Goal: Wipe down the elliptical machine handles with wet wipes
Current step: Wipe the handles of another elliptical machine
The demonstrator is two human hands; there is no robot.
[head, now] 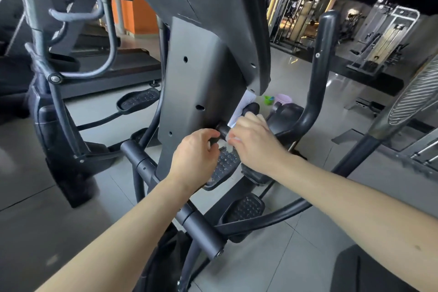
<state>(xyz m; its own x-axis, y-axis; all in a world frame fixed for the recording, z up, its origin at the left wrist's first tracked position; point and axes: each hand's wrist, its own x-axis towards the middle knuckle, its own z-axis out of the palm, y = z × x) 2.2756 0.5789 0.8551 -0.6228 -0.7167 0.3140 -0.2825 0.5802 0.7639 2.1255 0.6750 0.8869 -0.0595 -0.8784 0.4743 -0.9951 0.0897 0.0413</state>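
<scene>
The right hand was closed over a white wet wipe, its fingers curled down and pressing the sheet against the short black handle of the elliptical machine. A loose flap of the wipe stood up beyond the knuckles, against the handle's far end, and a crumpled edge showed just under the fingertips. Close beside it, on the inner side, the left hand had its thumb and curled fingers closed on the near end of the same handle, almost touching the right hand's fingertips; whether it also caught the wipe's edge could not be told. Just past both hands rose the grey console column, from which the handle stuck out. Directly below the hands lay a studded foot pedal, with a second pedal nearer the person, under the right forearm. Out beyond the right hand a curved black swing arm stood up, and farther off on the tiled floor sat a green cup and a pink cup, near each other.
</scene>
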